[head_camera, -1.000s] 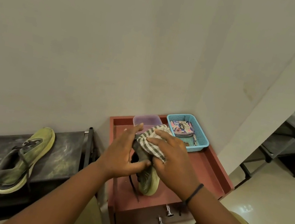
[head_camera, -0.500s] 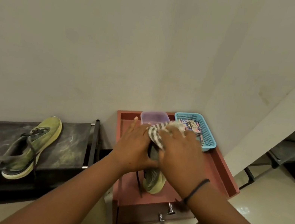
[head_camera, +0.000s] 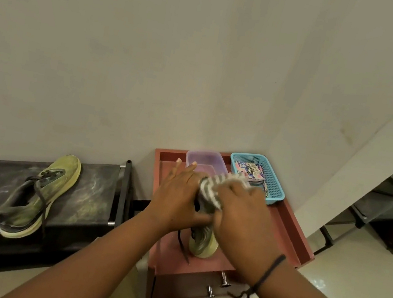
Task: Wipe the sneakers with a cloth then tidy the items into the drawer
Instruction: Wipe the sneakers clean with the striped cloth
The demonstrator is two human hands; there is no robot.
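Blue basket (head_camera: 275, 189), lilac tub (head_camera: 204, 157), behind hands

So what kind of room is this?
Probably a home entryway or storage corner: bare wall, tiled floor, a dark shoe bench holding one sneaker, and a small red cabinet with a drawer.

Cloth (head_camera: 212, 188): soft woven fabric, striped grey and white, matt.
Held sneaker (head_camera: 204, 242): dull olive mesh-like upper, scuffed.
Second sneaker (head_camera: 42, 195): same matt upper, pale rubbery sole.
Bench top (head_camera: 93, 191): dark, smeary, faint sheen.
Basket (head_camera: 271, 185): blue latticed plastic.
Drawer knobs (head_camera: 224, 281): shiny metal.
Floor (head_camera: 355, 282): glossy tile.
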